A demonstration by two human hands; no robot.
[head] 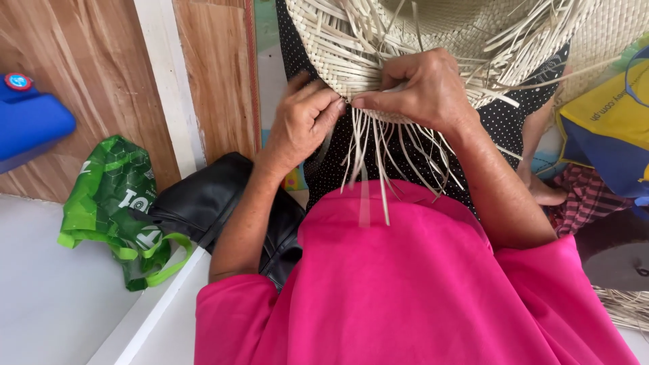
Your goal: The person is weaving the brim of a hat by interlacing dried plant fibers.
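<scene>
Two hands work at the near edge of a woven straw piece (pixel 473 27) that spans the top of the view above the lap. Open room is slight: a black bag (pixel 203 199) and green bag (pixel 108 196) lie to the left, a blue and yellow bag (pixel 602 128) to the right. Loose strands (pixel 378 162) hang from the woven edge, long axis toward the pink garment (pixel 419 284). Left hand (pixel 304 125) curls against the edge, grip closed on it. Right hand (pixel 426 91) arches over, grip pinched on a strand.
</scene>
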